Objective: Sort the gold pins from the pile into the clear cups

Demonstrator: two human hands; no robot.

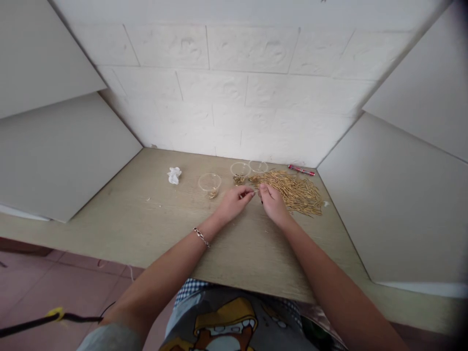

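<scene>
Over the table, my left hand (234,202) is closed, its thumb and fingertips pinching one end of a thin pale rod (256,191). Close by on the right, the fingers of my right hand (272,202) are also closed, at the rod's other end; what else they may hold is hidden. Just beyond and to the right of my right hand spreads a large pile of thin golden rods (300,192). Behind my hands stands a clear round tub (240,169) with small golden pieces low in it. Another clear tub (209,182), with a few small golden pieces, is left of my left hand.
A third clear tub (258,166) stands near the wall (226,112). A red tube-shaped item (301,170) lies behind the pile. Crumpled white tissue (174,175) rests on the table (139,204) at left. Grey panels (405,195) lean along both sides.
</scene>
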